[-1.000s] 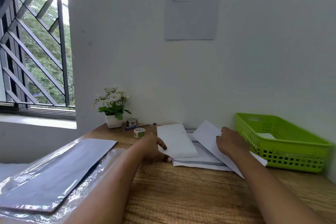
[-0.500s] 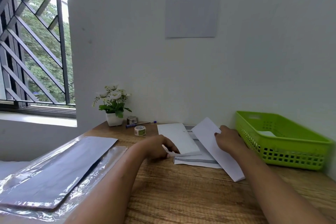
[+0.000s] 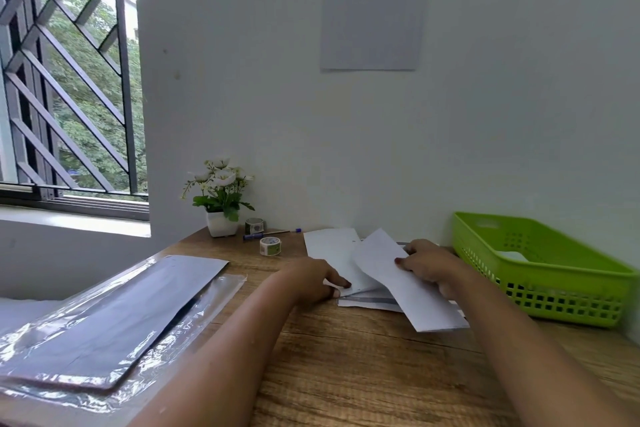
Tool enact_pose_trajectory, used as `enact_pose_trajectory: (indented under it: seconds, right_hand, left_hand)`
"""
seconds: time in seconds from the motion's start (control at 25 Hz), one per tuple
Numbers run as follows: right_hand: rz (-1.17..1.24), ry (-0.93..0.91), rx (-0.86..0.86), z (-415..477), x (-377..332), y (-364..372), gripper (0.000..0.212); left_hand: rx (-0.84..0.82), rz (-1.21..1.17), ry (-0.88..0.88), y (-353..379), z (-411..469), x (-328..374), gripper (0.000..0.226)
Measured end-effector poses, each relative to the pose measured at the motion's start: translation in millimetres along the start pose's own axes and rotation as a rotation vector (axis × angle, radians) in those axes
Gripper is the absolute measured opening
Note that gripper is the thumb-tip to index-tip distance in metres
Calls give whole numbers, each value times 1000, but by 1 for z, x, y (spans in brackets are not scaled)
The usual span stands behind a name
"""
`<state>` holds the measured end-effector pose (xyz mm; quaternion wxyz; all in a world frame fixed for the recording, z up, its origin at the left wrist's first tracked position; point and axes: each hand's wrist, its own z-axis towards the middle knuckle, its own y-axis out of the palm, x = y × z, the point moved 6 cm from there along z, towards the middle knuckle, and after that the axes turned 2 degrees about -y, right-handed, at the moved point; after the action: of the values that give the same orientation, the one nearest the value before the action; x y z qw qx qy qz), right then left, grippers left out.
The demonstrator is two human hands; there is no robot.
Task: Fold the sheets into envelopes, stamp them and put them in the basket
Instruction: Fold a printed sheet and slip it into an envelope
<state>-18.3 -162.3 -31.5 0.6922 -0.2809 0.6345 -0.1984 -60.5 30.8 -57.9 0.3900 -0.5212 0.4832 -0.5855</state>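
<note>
- The right hand grips the folded sheet at its far right edge, with the thumb on top and the fingers curled behind it.
- The folded sheet is tilted up off the table. Its long axis runs on a diagonal, from far-left down to near-right, and its near end hangs over the wood.
- The left hand is at the near-left corner of the top sheet. The index tip is on the paper and another fingertip is at the edge below, which reads as a light pinch.
- The top sheet lies flat on a small pile, partly under the folded sheet, with its long axis running away from the person.
- The basket stands just right of the right hand, against the wall. Something white already lies inside it.
- The roll, probably the stamps, sits far-left of the pile and is nearer the left hand. A second roll stands behind it.
- Judgement: stamping would mean a reach left across the pile, and dropping off would mean a short swing right, so the right hand suits the basket and the left suits the roll.
</note>
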Motion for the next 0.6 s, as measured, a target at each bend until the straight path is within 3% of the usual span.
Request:
enact_pose_trajectory:
  seconds: [0.24,0.44,0.52,0.6]
  right_hand:
    - [104,-6,-147,-11,-3,-2,29]
    - [183,-82,119,-4,-7,-9,29]
    - [208,-116,84,-5,-5,-1,14]
    - [221,-115,-12,-8,0,10,12]
  left_hand:
    - [93,136,-9,-4,-2,7,40]
    - [146,231,33,-4,-3,17,37]
    - [171,161,50,-8,-5,18,36]
    - [191,71,70,-12,-6,15,36]
